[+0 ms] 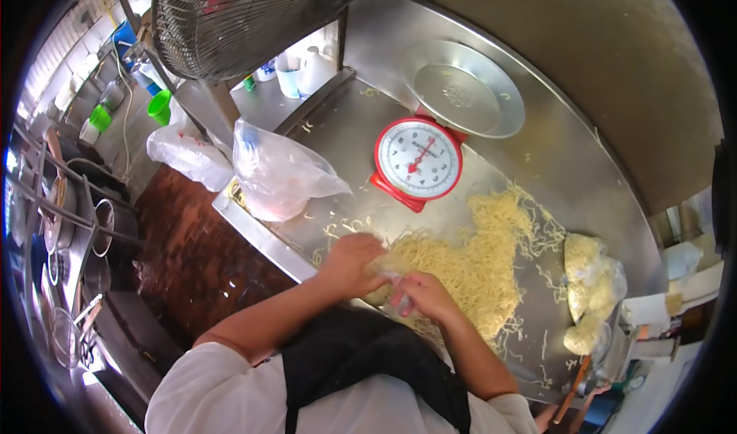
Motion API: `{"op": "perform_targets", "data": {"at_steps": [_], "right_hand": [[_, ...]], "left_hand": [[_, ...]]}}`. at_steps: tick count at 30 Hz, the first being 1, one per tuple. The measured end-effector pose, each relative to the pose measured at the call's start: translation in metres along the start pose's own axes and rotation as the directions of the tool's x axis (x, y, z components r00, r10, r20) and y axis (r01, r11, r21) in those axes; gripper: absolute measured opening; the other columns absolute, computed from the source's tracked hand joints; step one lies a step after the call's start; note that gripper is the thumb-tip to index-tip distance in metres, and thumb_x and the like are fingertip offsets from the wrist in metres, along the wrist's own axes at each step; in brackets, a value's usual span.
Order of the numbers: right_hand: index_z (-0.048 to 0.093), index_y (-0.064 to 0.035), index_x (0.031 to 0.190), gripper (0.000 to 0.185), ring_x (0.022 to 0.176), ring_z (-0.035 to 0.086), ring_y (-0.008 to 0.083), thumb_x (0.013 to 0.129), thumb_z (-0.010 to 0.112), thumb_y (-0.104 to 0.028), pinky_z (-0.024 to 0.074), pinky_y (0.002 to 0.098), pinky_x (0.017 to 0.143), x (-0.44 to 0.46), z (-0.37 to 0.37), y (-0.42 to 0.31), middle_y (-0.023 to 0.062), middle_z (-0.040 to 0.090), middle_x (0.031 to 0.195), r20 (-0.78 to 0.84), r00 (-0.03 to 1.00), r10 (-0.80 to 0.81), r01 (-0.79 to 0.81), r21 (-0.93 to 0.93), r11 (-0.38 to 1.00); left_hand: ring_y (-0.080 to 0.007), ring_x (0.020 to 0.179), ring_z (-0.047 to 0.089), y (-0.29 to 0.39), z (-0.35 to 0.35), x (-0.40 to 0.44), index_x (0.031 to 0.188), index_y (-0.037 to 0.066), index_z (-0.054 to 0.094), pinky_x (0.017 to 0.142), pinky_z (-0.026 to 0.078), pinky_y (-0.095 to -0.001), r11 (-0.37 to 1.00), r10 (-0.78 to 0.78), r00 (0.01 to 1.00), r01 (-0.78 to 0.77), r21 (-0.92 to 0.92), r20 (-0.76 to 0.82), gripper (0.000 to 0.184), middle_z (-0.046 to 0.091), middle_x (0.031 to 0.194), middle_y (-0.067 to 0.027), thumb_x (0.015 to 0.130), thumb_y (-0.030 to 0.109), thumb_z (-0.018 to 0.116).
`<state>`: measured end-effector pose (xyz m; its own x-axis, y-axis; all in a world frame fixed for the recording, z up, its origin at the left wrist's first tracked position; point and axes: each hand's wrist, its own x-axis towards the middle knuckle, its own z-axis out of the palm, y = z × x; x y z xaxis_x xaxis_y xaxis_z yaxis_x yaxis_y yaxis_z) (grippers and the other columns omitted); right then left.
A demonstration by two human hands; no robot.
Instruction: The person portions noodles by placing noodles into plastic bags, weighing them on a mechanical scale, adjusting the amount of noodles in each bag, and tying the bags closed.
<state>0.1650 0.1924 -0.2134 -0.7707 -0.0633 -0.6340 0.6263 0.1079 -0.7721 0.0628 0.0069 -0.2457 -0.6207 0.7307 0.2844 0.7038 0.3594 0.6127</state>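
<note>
My left hand [355, 266] is closed around a clear plastic bag [394, 276] at the near edge of the steel table, and pale yellow shows through the plastic. My right hand [427, 296] pinches the bag from the other side, its fingers bunched on the plastic. Much of the bag is hidden by my hands. A wide heap of yellow noodles [484, 269] spreads beside and beyond them. Farther back stands a red dial scale [419, 160] topped by a round metal pan [463, 88]; its needle points near zero.
A large clear plastic bag [276, 173] sits on the table's left edge. Filled noodle bags [587, 288] lie at the right. A fan [238, 27] looms at upper left. Loose noodle strands are scattered over the steel surface [537, 173], which has a raised rim.
</note>
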Motion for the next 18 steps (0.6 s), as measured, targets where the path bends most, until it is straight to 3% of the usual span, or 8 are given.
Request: {"op": "perform_targets", "data": {"at_steps": [2,3,5,9,10,12,15,18], "right_hand": [[0.063,-0.0032,0.094,0.029,0.060,0.061,0.0136,0.095,0.051,-0.030,0.0472,0.0264,0.049,0.003,0.001,-0.005,0.0099,0.067,0.078,0.011,1.000,-0.002,0.000,0.176,0.984],[0.063,-0.0035,0.096,0.030,0.061,0.061,0.0140,0.095,0.050,-0.030,0.0475,0.0264,0.049,0.003,0.011,-0.010,0.0097,0.067,0.079,0.093,0.995,-0.017,0.003,0.148,0.989],[0.063,-0.0041,0.099,0.031,0.063,0.062,0.0147,0.096,0.049,-0.032,0.0481,0.0263,0.050,-0.001,0.032,-0.031,0.0092,0.067,0.080,0.260,0.964,-0.050,0.030,0.082,0.996],[0.062,-0.0027,0.101,0.033,0.072,0.065,0.0180,0.094,0.045,-0.031,0.0499,0.0321,0.057,-0.011,0.040,-0.049,0.0117,0.067,0.088,0.279,0.960,-0.010,0.135,-0.434,0.891],[0.062,-0.0027,0.099,0.032,0.071,0.065,0.0192,0.094,0.046,-0.030,0.0498,0.0330,0.059,-0.008,0.037,-0.038,0.0122,0.067,0.086,0.223,0.962,-0.155,0.249,-0.499,0.830],[0.063,-0.0027,0.097,0.031,0.070,0.065,0.0216,0.093,0.046,-0.028,0.0496,0.0350,0.063,0.012,0.029,-0.003,0.0131,0.066,0.082,0.147,0.881,-0.450,0.435,-0.628,0.645],[0.063,-0.0012,0.091,0.030,0.065,0.063,0.0240,0.091,0.050,-0.028,0.0482,0.0361,0.065,0.052,0.021,0.011,0.0131,0.064,0.076,-0.168,0.835,-0.524,0.412,-0.440,0.798],[0.061,-0.0021,0.086,0.027,0.060,0.059,0.0162,0.091,0.055,-0.028,0.0469,0.0297,0.055,0.065,0.036,0.008,0.0068,0.063,0.074,-0.342,0.937,-0.075,0.234,0.453,0.860]], "left_hand": [[-0.0275,0.077,0.064,0.006,-0.018,-0.015,0.099,0.003,0.064,0.069,0.051,-0.0375,0.973,-0.039,0.993,0.063,-0.221,0.111,0.034,0.067,0.086,-0.0128,0.086,0.034,0.061],[-0.0249,0.070,0.063,0.010,-0.019,-0.015,0.095,0.003,0.064,0.064,0.050,-0.0362,0.781,-0.256,0.897,0.412,-0.470,0.361,0.031,0.066,0.079,-0.0109,0.086,0.033,0.062],[-0.0197,0.057,0.060,0.014,-0.021,-0.006,0.088,0.004,0.065,0.052,0.047,-0.0337,0.005,-0.275,0.459,0.879,-0.476,0.845,0.027,0.063,0.067,-0.0069,0.086,0.031,0.064],[-0.0210,0.059,0.062,0.006,-0.026,0.008,0.081,0.005,0.062,0.052,0.045,-0.0327,0.621,-0.421,0.603,0.736,-0.269,0.677,0.029,0.063,0.067,-0.0074,0.088,0.034,0.061],[-0.0259,0.070,0.062,0.008,-0.036,0.008,0.080,0.007,0.060,0.059,0.047,-0.0374,0.946,-0.300,0.817,0.320,0.045,0.493,0.018,0.061,0.071,-0.0076,0.081,0.024,0.065],[-0.0279,0.078,0.060,0.007,-0.036,0.009,0.080,0.009,0.060,0.066,0.048,-0.0400,0.986,-0.037,0.972,-0.003,0.169,0.233,0.013,0.059,0.075,-0.0074,0.075,0.019,0.066],[-0.0280,0.086,0.059,-0.006,-0.022,0.008,0.088,0.010,0.061,0.075,0.048,-0.0403,0.973,0.150,0.988,-0.155,0.170,0.042,0.018,0.057,0.081,-0.0070,0.071,0.013,0.065],[-0.0297,0.089,0.060,-0.021,0.001,0.006,0.099,0.008,0.061,0.078,0.049,-0.0388,0.994,0.088,0.996,-0.087,0.069,-0.006,0.025,0.060,0.088,-0.0092,0.074,0.011,0.065]]}}
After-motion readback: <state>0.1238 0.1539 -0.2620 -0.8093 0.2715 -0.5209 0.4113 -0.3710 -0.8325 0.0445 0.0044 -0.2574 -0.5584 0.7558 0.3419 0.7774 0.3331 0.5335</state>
